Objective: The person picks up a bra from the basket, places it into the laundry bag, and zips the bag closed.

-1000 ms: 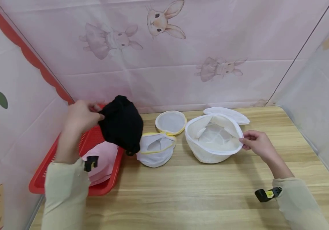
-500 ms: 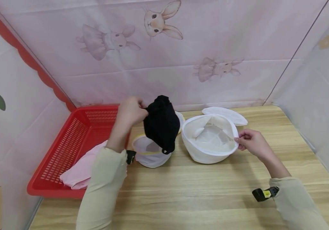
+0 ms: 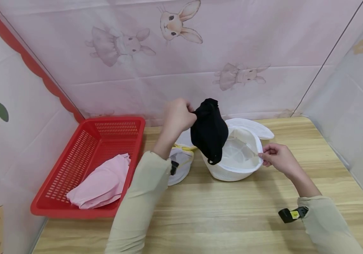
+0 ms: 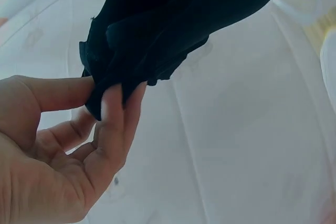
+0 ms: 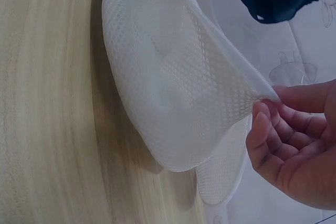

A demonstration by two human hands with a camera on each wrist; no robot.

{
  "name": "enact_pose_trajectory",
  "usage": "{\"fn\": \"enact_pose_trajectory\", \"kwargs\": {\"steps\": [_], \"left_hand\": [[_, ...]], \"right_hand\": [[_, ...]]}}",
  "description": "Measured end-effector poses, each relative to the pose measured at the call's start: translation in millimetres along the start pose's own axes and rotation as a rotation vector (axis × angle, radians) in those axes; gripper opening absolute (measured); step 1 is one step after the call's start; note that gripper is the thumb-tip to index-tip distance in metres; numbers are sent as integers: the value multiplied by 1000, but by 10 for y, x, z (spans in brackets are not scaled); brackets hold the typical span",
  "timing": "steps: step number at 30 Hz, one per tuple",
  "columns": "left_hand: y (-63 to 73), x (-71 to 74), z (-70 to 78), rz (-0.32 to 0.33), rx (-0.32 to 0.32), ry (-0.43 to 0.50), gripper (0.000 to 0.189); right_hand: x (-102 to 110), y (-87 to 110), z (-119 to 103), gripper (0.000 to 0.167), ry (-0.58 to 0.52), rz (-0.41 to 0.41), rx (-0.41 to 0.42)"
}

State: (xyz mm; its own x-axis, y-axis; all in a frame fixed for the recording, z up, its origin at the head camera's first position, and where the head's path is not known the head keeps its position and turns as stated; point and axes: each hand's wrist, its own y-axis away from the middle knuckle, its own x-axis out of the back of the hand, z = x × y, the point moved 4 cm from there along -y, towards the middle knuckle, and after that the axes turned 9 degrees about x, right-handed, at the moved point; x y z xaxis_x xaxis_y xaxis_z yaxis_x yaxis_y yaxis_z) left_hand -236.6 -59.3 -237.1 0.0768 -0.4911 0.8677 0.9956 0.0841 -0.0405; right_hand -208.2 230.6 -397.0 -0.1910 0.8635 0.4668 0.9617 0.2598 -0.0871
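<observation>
My left hand (image 3: 179, 115) pinches the edge of a black bra (image 3: 209, 132), folded so that a smooth rounded cup shows. The bra hangs in the air over the left side of a white mesh laundry bag (image 3: 232, 173), hiding part of its opening. In the left wrist view, thumb and fingertips grip the gathered black fabric (image 4: 152, 40). My right hand (image 3: 278, 157) pinches the zippered rim on the bag's right side. The right wrist view shows the mesh wall (image 5: 168, 93) pulled taut toward those fingers. The bag's round lid (image 3: 251, 127) lies folded back behind it.
A red plastic basket (image 3: 55, 211) stands on the left with a folded pink garment (image 3: 103, 183) in it. A smaller white mesh bag with yellow trim (image 3: 179, 176) sits between basket and larger bag, partly behind my left arm. Printed cloth walls (image 3: 175, 84) enclose the wooden table (image 3: 225, 218).
My left hand has carried the black bra rightward from above the basket, past the smaller bag, to the larger mesh bag. My right hand keeps its hold on the rim.
</observation>
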Motion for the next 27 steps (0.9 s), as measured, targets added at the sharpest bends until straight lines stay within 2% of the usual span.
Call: {"fn": "enact_pose_trajectory", "kwargs": {"steps": [7,13,16,20,27], "left_hand": [[-50,-232,177,83,-34,33,10],[-63,-499,216,141,-81,89,9],[-50,-625,204,159,-80,102,9],[-9,-783,177,164,-82,122,7],[82,-986,167,132,-148,98,8]], "right_hand": [[2,4,-30,14,24,-1,-5],[-6,4,-42,14,24,-12,-10],[-19,3,-52,15,9,-23,-11],[-38,-2,-62,14,-11,-36,-5],[-72,-8,-85,12,-45,-35,21]]}}
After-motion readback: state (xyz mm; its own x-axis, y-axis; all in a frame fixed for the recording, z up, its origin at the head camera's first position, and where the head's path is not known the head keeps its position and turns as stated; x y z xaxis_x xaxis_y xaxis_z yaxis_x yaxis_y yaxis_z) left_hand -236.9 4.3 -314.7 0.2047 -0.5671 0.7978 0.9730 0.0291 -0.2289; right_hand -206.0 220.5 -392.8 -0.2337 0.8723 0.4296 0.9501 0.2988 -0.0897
